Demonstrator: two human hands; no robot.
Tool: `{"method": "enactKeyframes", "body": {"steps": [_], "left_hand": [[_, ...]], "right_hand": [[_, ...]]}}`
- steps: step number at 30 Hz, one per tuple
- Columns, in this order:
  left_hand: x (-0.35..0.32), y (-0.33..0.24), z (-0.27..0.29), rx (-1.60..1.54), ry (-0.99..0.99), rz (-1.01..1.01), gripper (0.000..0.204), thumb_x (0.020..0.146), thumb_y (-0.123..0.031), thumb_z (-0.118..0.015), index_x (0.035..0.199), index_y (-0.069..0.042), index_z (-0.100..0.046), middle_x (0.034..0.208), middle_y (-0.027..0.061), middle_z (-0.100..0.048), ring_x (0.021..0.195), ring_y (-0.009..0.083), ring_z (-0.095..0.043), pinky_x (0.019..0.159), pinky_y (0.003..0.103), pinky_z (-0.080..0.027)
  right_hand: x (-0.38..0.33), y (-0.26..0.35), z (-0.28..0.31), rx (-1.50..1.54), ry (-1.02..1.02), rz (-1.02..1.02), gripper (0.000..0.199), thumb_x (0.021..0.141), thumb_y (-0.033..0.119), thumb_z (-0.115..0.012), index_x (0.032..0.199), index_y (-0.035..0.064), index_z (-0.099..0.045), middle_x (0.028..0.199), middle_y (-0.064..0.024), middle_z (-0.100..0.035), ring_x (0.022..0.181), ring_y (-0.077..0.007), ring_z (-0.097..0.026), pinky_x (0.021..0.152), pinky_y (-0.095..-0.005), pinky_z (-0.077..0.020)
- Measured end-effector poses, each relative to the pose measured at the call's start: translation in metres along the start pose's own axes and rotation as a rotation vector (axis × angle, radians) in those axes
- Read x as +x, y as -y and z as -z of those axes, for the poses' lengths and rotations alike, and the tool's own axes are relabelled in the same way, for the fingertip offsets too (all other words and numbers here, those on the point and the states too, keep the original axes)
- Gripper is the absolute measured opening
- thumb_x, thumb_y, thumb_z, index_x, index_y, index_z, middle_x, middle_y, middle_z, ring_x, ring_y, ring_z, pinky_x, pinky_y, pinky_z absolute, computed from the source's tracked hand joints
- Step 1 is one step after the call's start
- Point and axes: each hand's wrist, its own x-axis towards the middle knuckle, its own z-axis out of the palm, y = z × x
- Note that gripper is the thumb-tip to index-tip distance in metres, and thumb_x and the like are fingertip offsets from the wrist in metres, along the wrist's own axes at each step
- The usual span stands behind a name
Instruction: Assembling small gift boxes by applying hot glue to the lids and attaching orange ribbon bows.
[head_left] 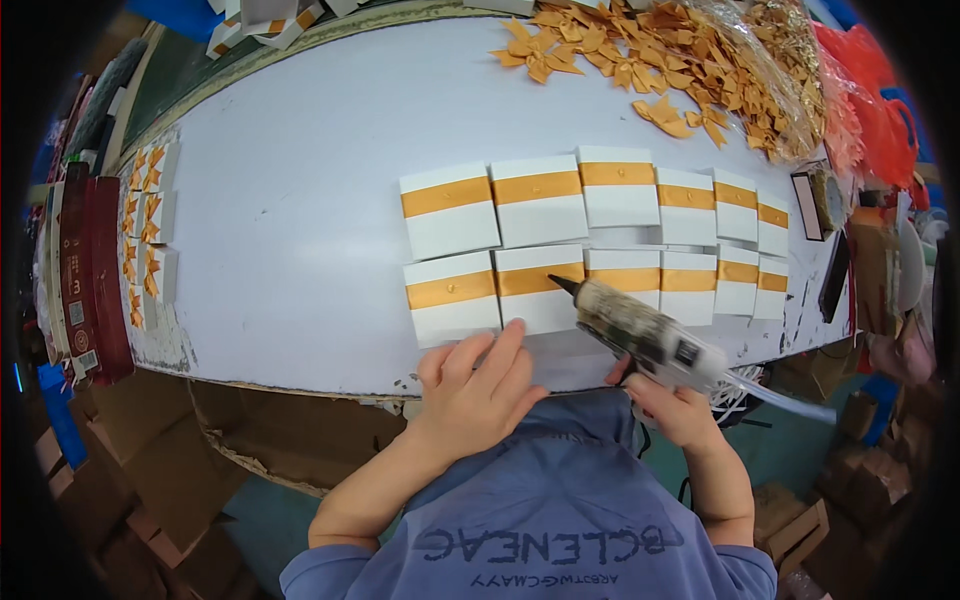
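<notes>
My right hand (pixel 672 408) grips a hot glue gun (pixel 650 335) with a dark nozzle and a clear glue stick at its rear. The nozzle tip is over the gold ribbon (pixel 522 281) of a white box (pixel 545 315) in the near row. My left hand (pixel 475 388) is open, its fingers spread against the front edges of the two leftmost near boxes. Two rows of white boxes, each banded in gold ribbon, lie before me. Small shiny spots show on several of the ribbons, as on the far left box (pixel 450 235).
A heap of gold ribbon bows (pixel 690 75) lies at the far right, beside clear plastic and a red bag (pixel 880 110). White boxes with bows (pixel 152 220) stand at the table's left end, near a dark red box (pixel 105 280). The white table's (pixel 290 200) near edge runs just before my body.
</notes>
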Motion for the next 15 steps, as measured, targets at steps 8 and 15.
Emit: {"method": "enactKeyframes", "body": {"steps": [8,15], "left_hand": [[0.015,-0.004,-0.003,0.012,0.072,-0.056,0.031,0.067,-0.033,-0.066,0.086,-0.009,-0.061,0.113,0.0032,-0.057,0.095,0.0195,-0.043,0.081,0.034,-0.026],[0.042,-0.031,-0.025,-0.046,0.092,-0.214,0.029,0.067,-0.035,-0.066,0.083,-0.011,-0.060,0.114,0.0049,-0.057,0.095,0.0182,-0.043,0.082,0.034,-0.025]], "right_hand": [[-0.008,-0.011,0.015,0.368,0.169,0.284,0.043,0.075,0.009,-0.065,0.115,0.0002,-0.051,0.094,-0.0080,-0.062,0.084,-0.0170,-0.058,0.076,-0.0293,-0.0454],[-0.024,-0.035,0.048,-0.014,-0.165,0.131,0.022,0.081,0.016,-0.061,0.099,0.0031,-0.057,0.083,-0.0034,-0.060,0.069,-0.0085,-0.054,0.061,-0.0218,-0.0431]]}}
